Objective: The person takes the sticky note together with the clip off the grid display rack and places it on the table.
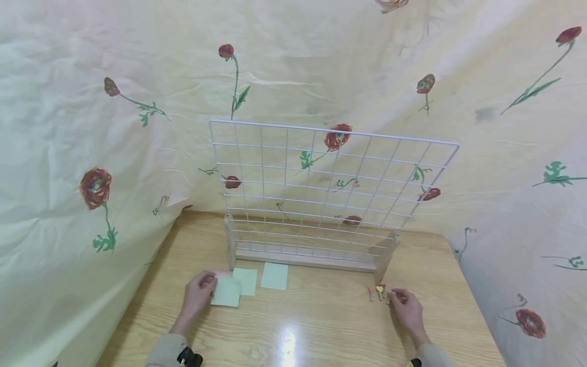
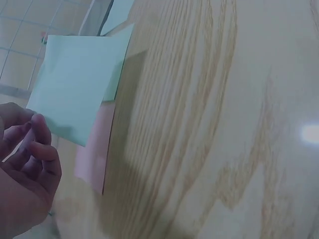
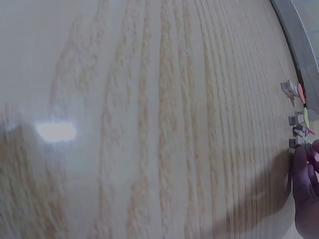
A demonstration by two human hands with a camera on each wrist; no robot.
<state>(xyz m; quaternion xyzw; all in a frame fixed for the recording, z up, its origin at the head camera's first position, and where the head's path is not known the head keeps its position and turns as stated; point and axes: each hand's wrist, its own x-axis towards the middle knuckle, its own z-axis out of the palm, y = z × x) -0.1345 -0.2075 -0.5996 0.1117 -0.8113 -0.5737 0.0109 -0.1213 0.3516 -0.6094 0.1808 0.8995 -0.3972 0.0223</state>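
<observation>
My left hand (image 1: 198, 294) pinches a light green paper square (image 1: 226, 292) by its left edge, between thumb and fingers. In the left wrist view the held square (image 2: 70, 84) is lifted and tilted over a pink paper (image 2: 97, 149) and another green sheet. On the table's right part, my right hand (image 1: 408, 311) pinches a small clip (image 1: 388, 300) between thumb and forefinger. Beside it lie several small clips with coloured heart tops, among them one with a yellow heart (image 1: 379, 289) and an orange-topped one (image 1: 371, 292). My right fingers partly hide the pinched clip (image 3: 293, 143).
A white wire grid (image 1: 321, 188) stands in a wooden base (image 1: 302, 259) at the back of the wooden table (image 1: 321, 326). Two more light green squares, one in the middle (image 1: 247, 282) and one farther right (image 1: 275, 276), lie before it. Flowered cloth (image 1: 293, 66) hangs around.
</observation>
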